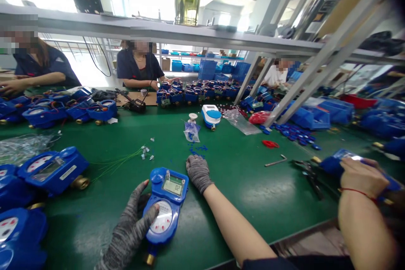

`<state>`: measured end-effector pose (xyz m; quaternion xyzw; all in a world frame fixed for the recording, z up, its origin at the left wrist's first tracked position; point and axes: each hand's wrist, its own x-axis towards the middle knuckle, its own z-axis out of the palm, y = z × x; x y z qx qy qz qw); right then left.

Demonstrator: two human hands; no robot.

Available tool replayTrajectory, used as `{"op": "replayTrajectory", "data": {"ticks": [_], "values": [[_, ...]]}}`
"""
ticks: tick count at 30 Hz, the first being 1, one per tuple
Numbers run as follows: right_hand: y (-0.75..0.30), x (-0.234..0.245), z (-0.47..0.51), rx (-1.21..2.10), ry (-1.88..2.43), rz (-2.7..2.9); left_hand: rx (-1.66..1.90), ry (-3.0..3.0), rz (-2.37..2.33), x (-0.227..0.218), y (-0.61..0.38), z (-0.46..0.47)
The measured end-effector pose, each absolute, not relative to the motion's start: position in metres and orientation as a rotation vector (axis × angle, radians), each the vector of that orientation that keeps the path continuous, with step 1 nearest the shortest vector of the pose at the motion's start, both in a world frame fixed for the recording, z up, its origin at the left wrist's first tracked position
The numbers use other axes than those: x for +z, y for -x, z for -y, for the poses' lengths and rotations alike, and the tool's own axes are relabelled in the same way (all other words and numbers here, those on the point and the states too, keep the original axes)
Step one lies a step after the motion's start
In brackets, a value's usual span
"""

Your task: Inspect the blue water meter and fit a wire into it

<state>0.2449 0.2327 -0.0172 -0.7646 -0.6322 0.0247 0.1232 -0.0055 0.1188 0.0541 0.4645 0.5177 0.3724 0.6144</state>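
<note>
A blue water meter (166, 206) with a small display and a white dial lies on the green table in front of me. My left hand (133, 223), in a grey knit glove, grips its left side with the thumb on the dial. Just beyond the meter's top right corner, my right hand (198, 172), also gloved, reaches forward. Its fingers are curled down together onto the table next to several tiny blue bits (196, 149). What the fingertips pinch is hidden.
More blue meters (53, 171) lie at the left, and thin green wires (120, 162) in between. A small plastic bag (191, 131) and a white-blue meter (211, 116) sit ahead. At the right a co-worker's bare hand (363, 177) holds another meter, near pliers (311, 175). People sit across the table.
</note>
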Motion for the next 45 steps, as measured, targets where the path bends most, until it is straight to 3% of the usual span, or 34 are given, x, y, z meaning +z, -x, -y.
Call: {"op": "replayTrajectory", "data": {"ticks": [13,26,37,45], "values": [[-0.266,-0.023,-0.220,0.168,2.070,1.831,1.038,-1.550,-1.288,0.005,-0.005,-0.085],[-0.259,-0.007,-0.228,0.268,1.964,1.870,0.997,-1.725,-1.398,0.009,0.002,-0.087],[-0.242,0.008,-0.125,0.651,1.376,1.530,1.041,-1.740,-1.406,0.011,-0.001,-0.084],[-0.240,-0.002,-0.118,0.335,1.545,1.730,1.014,-1.724,-1.403,0.015,-0.001,-0.083]]}}
